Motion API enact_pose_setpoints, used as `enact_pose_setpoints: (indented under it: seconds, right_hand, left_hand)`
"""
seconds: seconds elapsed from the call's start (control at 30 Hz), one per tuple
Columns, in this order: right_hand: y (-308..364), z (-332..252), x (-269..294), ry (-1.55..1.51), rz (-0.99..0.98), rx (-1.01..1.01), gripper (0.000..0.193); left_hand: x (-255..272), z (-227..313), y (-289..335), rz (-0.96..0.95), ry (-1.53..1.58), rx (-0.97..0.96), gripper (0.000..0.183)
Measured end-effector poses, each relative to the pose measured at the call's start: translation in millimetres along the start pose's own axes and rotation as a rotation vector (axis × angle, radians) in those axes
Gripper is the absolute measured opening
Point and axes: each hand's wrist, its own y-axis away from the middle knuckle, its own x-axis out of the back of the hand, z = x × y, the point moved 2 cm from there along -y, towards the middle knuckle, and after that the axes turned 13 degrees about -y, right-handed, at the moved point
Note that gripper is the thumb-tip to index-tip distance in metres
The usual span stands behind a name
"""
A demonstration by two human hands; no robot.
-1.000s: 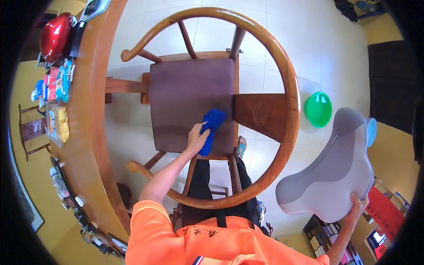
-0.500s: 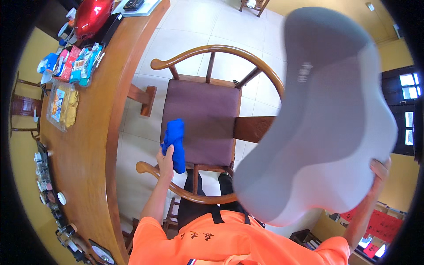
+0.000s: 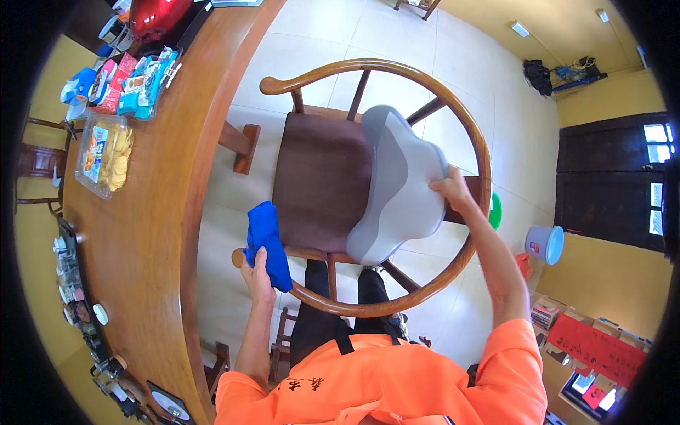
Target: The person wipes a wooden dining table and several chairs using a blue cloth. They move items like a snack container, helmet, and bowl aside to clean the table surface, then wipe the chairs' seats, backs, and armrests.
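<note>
A grey contoured back cushion (image 3: 404,184) stands at the back of a wooden armchair (image 3: 485,163), over the rear part of its brown seat pad (image 3: 319,184). My right hand (image 3: 455,190) grips the cushion's right edge, thumb on the grey face and the other fingers hidden behind it. In my left hand (image 3: 259,278) is a folded blue cloth (image 3: 266,244), held near the front end of the chair's curved armrest. Whether the cloth touches the armrest, I cannot tell.
On the left runs a long wooden desk (image 3: 159,248) with a clear box of yellow snacks (image 3: 117,159), packets (image 3: 145,85) and a red balloon (image 3: 159,18). Right of the chair are a blue-rimmed bucket (image 3: 554,246) and a green basin (image 3: 495,210). A dark cabinet (image 3: 595,184) stands by the wall.
My right hand has lowered the cushion from close in front of me, at the right, into the back of the chair. My left hand has moved slightly down with the cloth.
</note>
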Motion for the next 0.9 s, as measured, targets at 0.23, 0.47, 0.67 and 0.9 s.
enact_pose_setpoints:
  seconds: [0.23,0.47,0.67,0.9]
  right_hand:
    - [1.9,14.6,-8.0,0.073,0.183,-0.077,0.044]
    - [4.3,37.5,11.0,0.382,0.127,0.065,0.051]
    - [12.8,30.8,5.3,0.361,0.211,0.019,0.06]
    - [91.2,-15.4,-5.3,0.493,0.33,0.491,0.071]
  left_hand:
    - [-2.5,-10.7,3.3,-0.023,0.017,0.05,0.028]
    - [-18.2,3.0,8.5,-0.074,0.005,0.007,0.033]
    - [-22.2,-3.0,15.2,-0.107,0.0,-0.007,0.033]
    - [-45.4,30.1,49.6,-0.25,0.025,-0.018,0.036]
